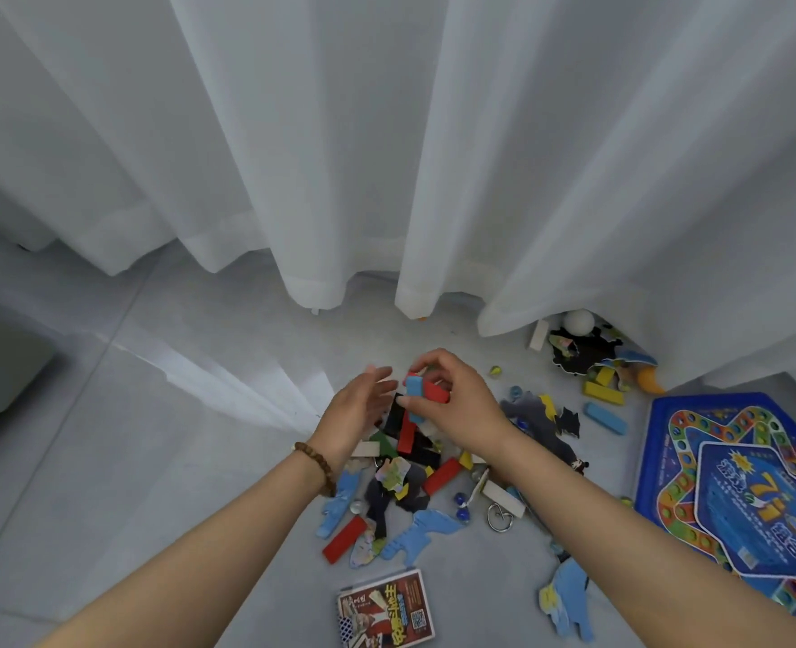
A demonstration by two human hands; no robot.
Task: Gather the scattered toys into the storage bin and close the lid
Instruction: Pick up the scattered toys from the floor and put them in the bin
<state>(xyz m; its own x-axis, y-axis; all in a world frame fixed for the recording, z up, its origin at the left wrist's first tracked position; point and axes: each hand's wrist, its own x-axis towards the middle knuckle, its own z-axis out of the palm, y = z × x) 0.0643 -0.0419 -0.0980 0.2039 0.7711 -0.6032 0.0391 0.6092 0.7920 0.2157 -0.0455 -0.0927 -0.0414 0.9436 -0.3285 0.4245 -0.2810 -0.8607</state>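
My right hand grips a blue block and a red block together, lifted a little above a pile of toys on the grey floor. My left hand hovers just to the left of them with fingers straight, holding nothing; a brown bead bracelet is on its wrist. The pile holds red, black, white, yellow and green blocks, blue puzzle pieces, marbles and a metal ring. A second cluster lies by the curtain, with a white ball and yellow blocks. No storage bin is in view.
White curtains hang to the floor behind the toys. A blue board game box lies at the right. A card pack lies near the bottom edge. A loose blue block lies between the pile and the box.
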